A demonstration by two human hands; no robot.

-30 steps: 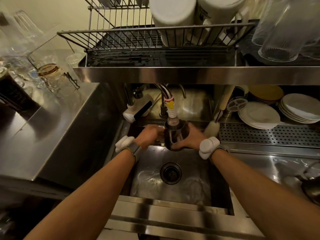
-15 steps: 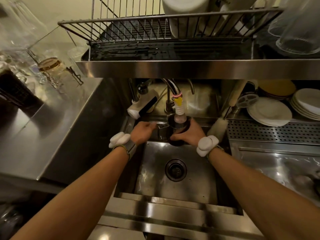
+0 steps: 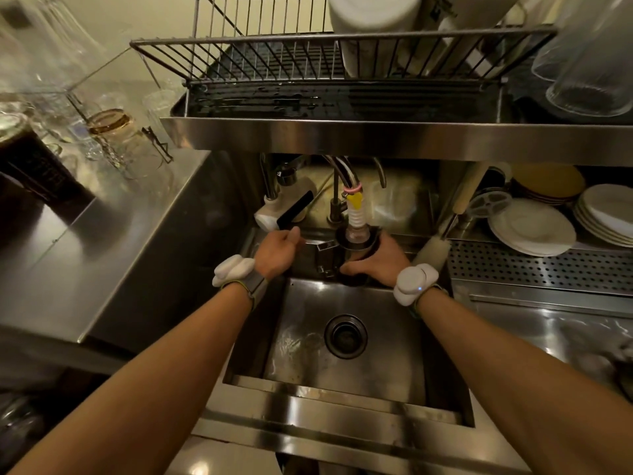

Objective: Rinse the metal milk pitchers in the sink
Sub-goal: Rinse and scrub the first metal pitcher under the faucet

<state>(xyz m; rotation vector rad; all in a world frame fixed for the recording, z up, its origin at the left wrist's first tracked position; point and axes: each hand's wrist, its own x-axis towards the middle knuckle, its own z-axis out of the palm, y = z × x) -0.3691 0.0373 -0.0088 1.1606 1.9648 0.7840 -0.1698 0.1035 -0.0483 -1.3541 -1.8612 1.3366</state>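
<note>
Our right hand [image 3: 376, 260] wraps around the metal milk pitcher [image 3: 359, 252], holding it upright under the faucet nozzle [image 3: 356, 219] at the back of the sink [image 3: 376, 371]. Our left hand [image 3: 277, 250] sits beside the pitcher's handle, below the black tap lever [image 3: 294, 209]; we cannot tell its grip.

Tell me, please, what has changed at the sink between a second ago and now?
The left hand let go of the milk pitcher and moved left, toward the black faucet lever; whether it touches the lever is unclear. The right hand kept its grip on the pitcher, which stayed under the faucet nozzle over the sink.
</note>
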